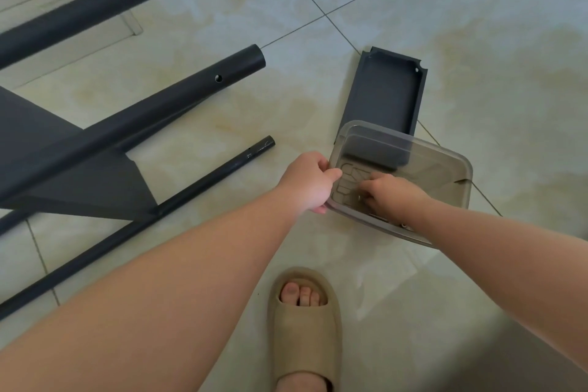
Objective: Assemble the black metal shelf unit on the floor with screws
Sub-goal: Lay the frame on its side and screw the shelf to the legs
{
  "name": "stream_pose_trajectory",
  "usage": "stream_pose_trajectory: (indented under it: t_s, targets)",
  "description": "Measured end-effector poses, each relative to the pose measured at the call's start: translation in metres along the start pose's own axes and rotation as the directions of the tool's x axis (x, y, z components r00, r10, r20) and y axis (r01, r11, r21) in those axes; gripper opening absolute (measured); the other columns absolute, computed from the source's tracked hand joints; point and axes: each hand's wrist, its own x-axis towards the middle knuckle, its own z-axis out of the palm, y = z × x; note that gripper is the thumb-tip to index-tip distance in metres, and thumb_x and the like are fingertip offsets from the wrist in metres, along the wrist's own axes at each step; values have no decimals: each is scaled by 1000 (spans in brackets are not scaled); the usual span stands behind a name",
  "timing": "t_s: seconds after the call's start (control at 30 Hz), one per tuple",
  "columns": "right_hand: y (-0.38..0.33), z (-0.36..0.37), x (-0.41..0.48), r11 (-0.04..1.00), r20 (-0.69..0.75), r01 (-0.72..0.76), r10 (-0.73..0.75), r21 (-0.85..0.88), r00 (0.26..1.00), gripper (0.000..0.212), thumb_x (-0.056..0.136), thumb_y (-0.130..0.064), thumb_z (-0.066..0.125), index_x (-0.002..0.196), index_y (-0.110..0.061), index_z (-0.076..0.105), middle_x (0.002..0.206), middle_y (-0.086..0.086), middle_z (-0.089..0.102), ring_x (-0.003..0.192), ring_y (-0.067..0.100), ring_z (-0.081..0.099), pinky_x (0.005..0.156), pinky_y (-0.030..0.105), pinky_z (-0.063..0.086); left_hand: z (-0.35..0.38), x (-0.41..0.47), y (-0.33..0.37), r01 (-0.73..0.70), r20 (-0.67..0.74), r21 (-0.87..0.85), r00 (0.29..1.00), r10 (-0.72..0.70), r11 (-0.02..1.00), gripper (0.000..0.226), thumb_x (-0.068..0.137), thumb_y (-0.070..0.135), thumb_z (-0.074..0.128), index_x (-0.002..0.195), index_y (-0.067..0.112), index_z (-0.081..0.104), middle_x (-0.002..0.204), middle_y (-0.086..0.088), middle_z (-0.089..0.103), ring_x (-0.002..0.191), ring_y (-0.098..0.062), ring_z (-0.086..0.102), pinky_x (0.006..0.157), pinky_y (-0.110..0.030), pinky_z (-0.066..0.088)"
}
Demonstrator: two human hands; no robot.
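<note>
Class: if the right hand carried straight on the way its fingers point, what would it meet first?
Probably the clear container, at its left wall where the left hand grips; depth is unclear.

your dark metal shelf frame [79,165] lies on its side at the left, its three open-ended tubes [178,95] slanting toward the upper right. right of centre you have a small dark tray panel [386,95] lying flat on the floor, hollow side up.

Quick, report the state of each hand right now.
Left hand: grips the clear container by its rim.
Right hand: inside the container, fingers curled; whether it holds anything cannot be told.
</note>
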Motion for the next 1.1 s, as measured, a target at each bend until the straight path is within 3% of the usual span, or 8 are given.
stream_pose_trajectory:
  t_s: [0.23,0.4,0.53,0.63,0.73,0.87,1.0,1.1]
  targets:
    - [-14,-57,-50,952,-218,18,51,306,975,8,94,-10,59,94,-17,57,84,0,63,77,26,60,67,31,49,-15,-28,-3,107,-6,-158,994,-110,982,39,93,39,68,117,13,52,109,-6,60,95,-30,73,80,-41,62]
    - [-65,-109,-101,922,-305,160,-49,352,951,23,97,-9,54,113,-26,54,85,-5,67,78,14,65,69,28,51,-68,-85,-1,47,60,242,996,-63,969,26,94,35,66,111,17,58,110,-12,63,97,-29,67,78,-36,53]
    - [-125,-149,-138,855,-367,251,-77,454,927,13,97,-10,59,99,-22,65,75,-6,74,73,9,71,70,24,56,-125,-147,3,35,55,505,996,-73,863,28,94,40,63,111,18,63,109,-7,70,96,-24,72,87,-37,59]
    - [-177,-179,-160,802,-421,337,-119,493,899,6,94,-11,64,92,-16,66,75,-2,76,71,15,73,76,38,62,-163,-190,-2,12,7,556,1000,-18,831,32,94,40,62,117,17,63,108,-6,70,96,-22,72,82,-36,60]
    - [-230,-198,-173,804,-470,382,-148,456,870,7,94,-15,66,88,-19,67,74,-1,73,61,5,66,66,29,59,-196,-221,-16,16,-19,480,1000,-7,877,31,95,38,60,114,13,65,100,-5,71,89,-18,72,73,-32,60]
    - [-294,-210,-178,770,-463,379,-124,513,878,19,92,-6,59,84,-22,65,82,7,70,60,5,62,64,24,56,-236,-243,-45,77,-229,379,973,13,922,28,96,32,58,105,7,68,94,-7,74,77,-21,69,65,-29,53]
    - [-341,-205,-171,719,-400,341,-96,605,912,14,91,-5,60,87,-17,67,81,9,73,78,23,73,79,39,63,-266,-250,-75,125,-576,291,814,70,948,19,98,29,55,94,13,65,85,-2,63,78,-20,58,65,-32,44]
    - [-358,-196,-164,692,-349,315,-96,650,932,12,93,-4,61,91,-14,68,83,8,72,75,17,72,73,27,62,-278,-247,-90,130,-671,231,739,61,964,13,100,31,52,100,20,60,92,2,61,86,-20,57,70,-33,42]
